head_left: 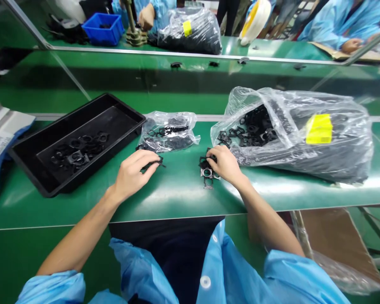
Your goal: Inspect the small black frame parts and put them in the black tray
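My left hand [133,172] is closed in a pinch on a small black plastic part [160,161], just above the green bench. Over a small pile of black plastic frames [207,172] is my right hand [225,164], its fingers closed on one of them. The frames have round openings. Behind my left hand lies a small clear bag [169,131] with black parts inside. A large clear plastic bag [345,156], open toward me on its left, holds many more black parts [256,122]. Similar pieces lie in the black tray [123,110] on the left.
A white and blue device [6,139] stands at the far left edge. Beyond the metal rail are loose black pieces [176,65], a blue bin [103,28] and another filled bag [193,33]. Co-workers in blue sleeves [332,25] sit opposite. A cardboard box [335,240] is below right.
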`<action>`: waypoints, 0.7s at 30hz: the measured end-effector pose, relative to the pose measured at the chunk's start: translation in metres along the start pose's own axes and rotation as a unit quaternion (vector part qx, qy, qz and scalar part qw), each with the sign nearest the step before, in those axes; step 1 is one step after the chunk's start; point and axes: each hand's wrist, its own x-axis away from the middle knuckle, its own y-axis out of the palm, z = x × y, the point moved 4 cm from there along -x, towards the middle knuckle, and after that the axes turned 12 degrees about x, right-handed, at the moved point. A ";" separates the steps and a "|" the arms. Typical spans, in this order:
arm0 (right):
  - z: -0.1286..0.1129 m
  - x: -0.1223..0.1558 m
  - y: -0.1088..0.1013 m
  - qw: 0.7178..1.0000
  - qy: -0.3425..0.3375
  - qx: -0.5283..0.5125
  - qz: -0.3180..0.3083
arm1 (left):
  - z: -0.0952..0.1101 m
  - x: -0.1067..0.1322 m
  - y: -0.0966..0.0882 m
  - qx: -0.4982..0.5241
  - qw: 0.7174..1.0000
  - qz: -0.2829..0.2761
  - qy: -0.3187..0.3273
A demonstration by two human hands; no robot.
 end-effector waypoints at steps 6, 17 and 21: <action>-0.006 0.012 -0.013 0.999 -0.042 -0.027 0.008 | 0.001 -0.017 0.025 0.078 0.997 -0.011 -0.007; -0.025 0.026 -0.012 0.997 -0.068 0.031 -0.006 | -0.025 -0.023 0.079 0.287 0.945 -0.006 -0.157; -0.022 0.015 -0.025 0.991 -0.020 -0.125 0.047 | -0.041 -0.014 0.091 0.445 0.860 0.002 -0.251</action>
